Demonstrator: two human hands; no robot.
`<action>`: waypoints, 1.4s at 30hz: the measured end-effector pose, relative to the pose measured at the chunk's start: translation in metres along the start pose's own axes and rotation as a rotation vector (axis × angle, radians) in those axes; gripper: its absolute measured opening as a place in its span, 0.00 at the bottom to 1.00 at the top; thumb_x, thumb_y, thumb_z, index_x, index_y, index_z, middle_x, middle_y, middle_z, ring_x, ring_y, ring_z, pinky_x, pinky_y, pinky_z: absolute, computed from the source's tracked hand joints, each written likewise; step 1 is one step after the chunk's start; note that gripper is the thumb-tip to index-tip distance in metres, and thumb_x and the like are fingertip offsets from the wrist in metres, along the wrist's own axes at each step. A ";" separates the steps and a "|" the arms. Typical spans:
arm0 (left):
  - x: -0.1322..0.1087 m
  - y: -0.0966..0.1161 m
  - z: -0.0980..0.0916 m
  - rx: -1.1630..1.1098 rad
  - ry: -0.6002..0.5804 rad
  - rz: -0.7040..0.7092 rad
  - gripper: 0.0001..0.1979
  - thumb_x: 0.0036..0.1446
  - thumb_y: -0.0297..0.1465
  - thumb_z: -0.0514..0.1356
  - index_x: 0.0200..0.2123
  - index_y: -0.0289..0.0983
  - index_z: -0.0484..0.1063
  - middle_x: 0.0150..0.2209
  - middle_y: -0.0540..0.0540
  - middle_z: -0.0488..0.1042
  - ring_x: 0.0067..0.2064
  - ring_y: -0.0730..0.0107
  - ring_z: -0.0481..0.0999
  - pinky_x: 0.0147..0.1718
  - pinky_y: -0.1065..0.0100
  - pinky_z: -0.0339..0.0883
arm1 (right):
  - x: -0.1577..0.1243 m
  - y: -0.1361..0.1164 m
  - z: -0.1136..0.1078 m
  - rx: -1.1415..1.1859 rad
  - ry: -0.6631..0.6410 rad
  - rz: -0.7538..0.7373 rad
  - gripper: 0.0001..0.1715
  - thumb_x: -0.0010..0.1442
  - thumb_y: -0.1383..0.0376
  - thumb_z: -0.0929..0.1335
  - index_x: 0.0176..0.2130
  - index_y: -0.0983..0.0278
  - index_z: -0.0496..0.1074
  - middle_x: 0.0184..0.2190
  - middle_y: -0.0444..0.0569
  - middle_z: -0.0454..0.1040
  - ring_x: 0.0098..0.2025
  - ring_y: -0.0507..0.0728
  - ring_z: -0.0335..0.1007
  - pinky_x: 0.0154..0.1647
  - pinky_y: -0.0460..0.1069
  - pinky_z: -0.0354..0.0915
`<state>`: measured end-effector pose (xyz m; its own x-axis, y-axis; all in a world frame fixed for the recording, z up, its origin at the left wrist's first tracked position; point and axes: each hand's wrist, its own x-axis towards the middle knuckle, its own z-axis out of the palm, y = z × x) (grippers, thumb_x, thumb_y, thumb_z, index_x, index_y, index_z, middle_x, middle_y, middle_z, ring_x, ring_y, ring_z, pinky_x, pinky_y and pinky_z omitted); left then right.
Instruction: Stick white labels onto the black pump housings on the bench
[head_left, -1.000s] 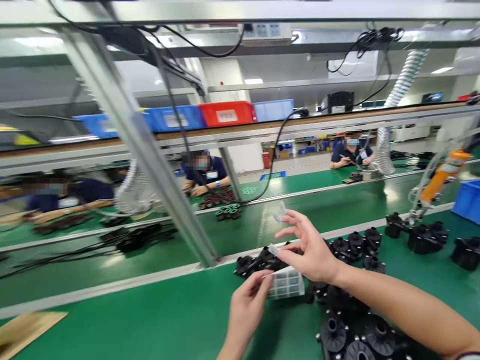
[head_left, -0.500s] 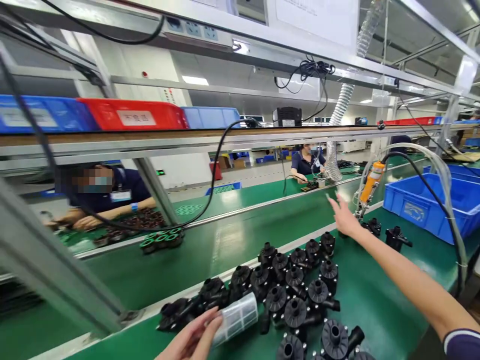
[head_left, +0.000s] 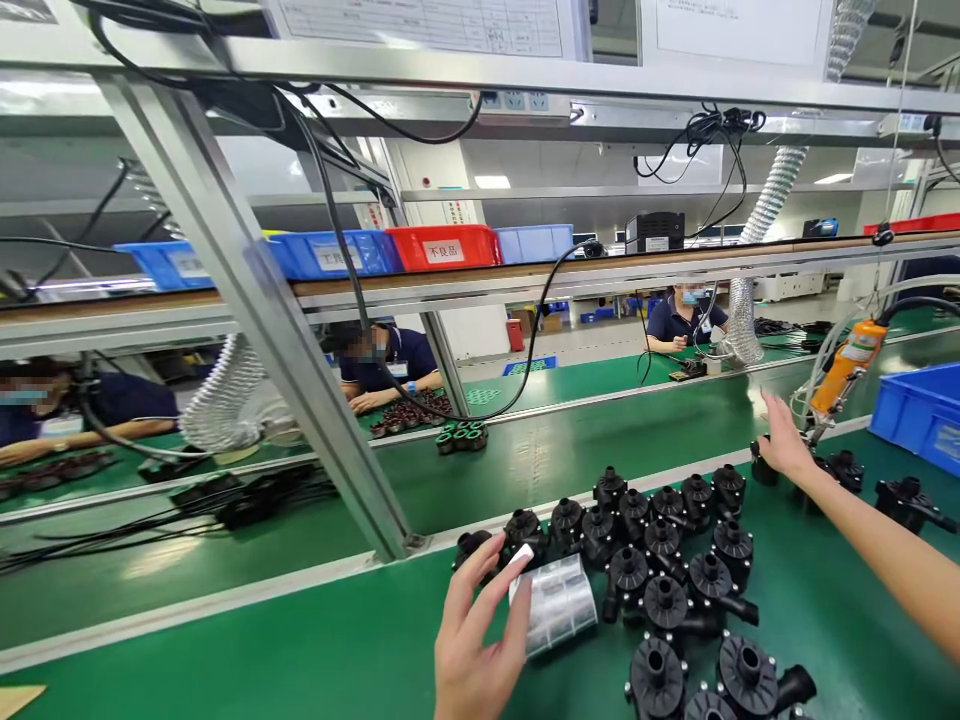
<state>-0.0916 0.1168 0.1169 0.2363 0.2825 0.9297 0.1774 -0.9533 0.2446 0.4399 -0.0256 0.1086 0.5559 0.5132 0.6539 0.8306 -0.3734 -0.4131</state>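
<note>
My left hand [head_left: 480, 625] is raised at the lower middle, its fingers curved and apart. A small white piece [head_left: 523, 556] shows at a fingertip; I cannot tell whether it is a label or a finger covering. Just right of these fingers a silvery roll with a grid of panels, like labels [head_left: 562, 605], lies on its side. Further right stretches my right arm, with my right hand [head_left: 784, 440] open and its fingers extended. A black pump housing [head_left: 763, 466] is partly hidden behind that hand. Close by hangs an orange power screwdriver [head_left: 849, 366], apart from the fingers.
Several black pump housings [head_left: 665, 602] stand in rows on the green bench [head_left: 322, 640]. A blue bin [head_left: 919, 415] is at the right. A slanting metal post [head_left: 285, 330] rises at the left. Co-workers [head_left: 686, 318] sit across the line. Cables hang from the shelf [head_left: 480, 284].
The view has turned left, so the scene sits further right. My left hand's fingers have spread and lifted beside the roll. My right hand stays outstretched near the screwdriver.
</note>
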 end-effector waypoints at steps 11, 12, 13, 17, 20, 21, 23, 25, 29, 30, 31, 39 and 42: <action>-0.030 0.012 0.017 -0.518 -0.219 -0.426 0.41 0.62 0.39 0.73 0.73 0.55 0.58 0.69 0.39 0.68 0.67 0.47 0.73 0.61 0.54 0.75 | -0.032 -0.262 -0.049 1.010 -0.273 -0.200 0.57 0.64 0.69 0.70 0.78 0.43 0.39 0.80 0.47 0.37 0.74 0.66 0.58 0.50 0.50 0.81; -0.029 0.017 0.016 -0.650 -0.233 -0.510 0.48 0.58 0.46 0.75 0.74 0.56 0.54 0.71 0.38 0.66 0.69 0.43 0.71 0.63 0.50 0.73 | -0.043 -0.286 -0.047 1.109 -0.374 -0.187 0.59 0.63 0.70 0.70 0.77 0.41 0.38 0.80 0.46 0.35 0.75 0.66 0.58 0.44 0.47 0.81; -0.028 0.022 0.015 -0.783 -0.236 -0.588 0.54 0.54 0.53 0.75 0.76 0.55 0.49 0.71 0.36 0.65 0.69 0.40 0.69 0.64 0.47 0.70 | -0.053 -0.307 -0.043 1.186 -0.462 -0.180 0.61 0.61 0.71 0.70 0.77 0.40 0.38 0.80 0.46 0.34 0.75 0.66 0.57 0.39 0.44 0.80; -0.021 0.037 0.010 -1.108 -0.165 -0.945 0.58 0.57 0.56 0.71 0.78 0.54 0.38 0.62 0.37 0.75 0.63 0.42 0.75 0.59 0.49 0.72 | -0.085 -0.359 -0.021 1.320 -0.664 -0.203 0.58 0.60 0.73 0.70 0.77 0.43 0.43 0.80 0.51 0.40 0.75 0.66 0.58 0.34 0.41 0.77; -0.015 0.036 0.007 -1.218 -0.071 -1.164 0.41 0.63 0.49 0.70 0.74 0.52 0.57 0.55 0.40 0.79 0.51 0.52 0.82 0.46 0.60 0.76 | -0.090 -0.369 -0.009 1.351 -0.613 -0.188 0.54 0.61 0.72 0.71 0.76 0.46 0.47 0.78 0.53 0.47 0.75 0.65 0.58 0.51 0.49 0.79; -0.012 0.035 0.005 -1.274 -0.044 -1.209 0.35 0.64 0.49 0.69 0.69 0.48 0.67 0.54 0.39 0.80 0.46 0.55 0.82 0.41 0.63 0.76 | -0.090 -0.368 -0.006 1.376 -0.554 -0.165 0.52 0.62 0.71 0.71 0.75 0.47 0.49 0.77 0.53 0.49 0.74 0.64 0.59 0.57 0.52 0.77; -0.006 0.030 0.003 -1.388 -0.002 -1.274 0.27 0.64 0.50 0.69 0.57 0.38 0.79 0.50 0.37 0.80 0.40 0.61 0.80 0.34 0.67 0.74 | -0.092 -0.364 -0.001 1.451 -0.435 -0.112 0.47 0.63 0.69 0.72 0.72 0.49 0.52 0.75 0.55 0.51 0.72 0.63 0.62 0.58 0.53 0.77; -0.001 0.027 0.001 -1.475 0.040 -1.305 0.25 0.63 0.49 0.70 0.49 0.32 0.83 0.48 0.36 0.81 0.37 0.64 0.78 0.31 0.69 0.72 | -0.097 -0.360 0.002 1.545 -0.423 -0.078 0.45 0.63 0.69 0.72 0.70 0.49 0.53 0.74 0.56 0.51 0.69 0.63 0.64 0.48 0.49 0.79; 0.002 0.026 0.000 -1.579 0.094 -1.299 0.22 0.65 0.46 0.69 0.47 0.31 0.83 0.40 0.39 0.82 0.35 0.64 0.77 0.30 0.69 0.71 | -0.113 -0.358 0.004 1.666 -0.711 -0.076 0.56 0.59 0.71 0.74 0.72 0.41 0.47 0.74 0.54 0.46 0.63 0.62 0.65 0.34 0.46 0.80; 0.001 0.027 0.000 -1.593 0.095 -1.298 0.22 0.65 0.46 0.69 0.47 0.31 0.83 0.38 0.39 0.82 0.34 0.64 0.77 0.30 0.69 0.71 | -0.116 -0.358 0.003 1.675 -0.775 -0.070 0.58 0.58 0.72 0.74 0.72 0.39 0.45 0.74 0.53 0.45 0.61 0.61 0.66 0.31 0.46 0.80; 0.000 0.027 0.001 -1.601 0.094 -1.297 0.22 0.66 0.46 0.69 0.47 0.31 0.83 0.36 0.39 0.82 0.34 0.64 0.77 0.30 0.69 0.71 | -0.118 -0.359 0.003 1.676 -0.817 -0.060 0.59 0.59 0.72 0.74 0.72 0.37 0.43 0.74 0.53 0.44 0.58 0.61 0.68 0.28 0.46 0.80; -0.007 0.028 0.005 -1.623 0.071 -1.293 0.25 0.67 0.48 0.66 0.47 0.28 0.83 0.32 0.38 0.82 0.31 0.64 0.78 0.31 0.68 0.72 | -0.123 -0.360 -0.002 1.578 -0.944 0.000 0.56 0.64 0.72 0.70 0.72 0.34 0.40 0.64 0.54 0.54 0.36 0.51 0.71 0.21 0.49 0.80; -0.008 0.029 0.004 -1.640 0.085 -1.297 0.23 0.69 0.46 0.65 0.46 0.29 0.83 0.34 0.38 0.83 0.32 0.63 0.80 0.33 0.66 0.74 | -0.124 -0.361 -0.003 1.531 -0.940 -0.004 0.55 0.63 0.72 0.70 0.72 0.35 0.40 0.60 0.53 0.57 0.36 0.52 0.71 0.19 0.46 0.77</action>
<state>-0.0842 0.0874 0.1152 0.6574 0.7513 0.0585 -0.6575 0.5339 0.5316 0.0711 0.0435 0.1786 -0.0691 0.9383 0.3389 -0.1830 0.3220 -0.9289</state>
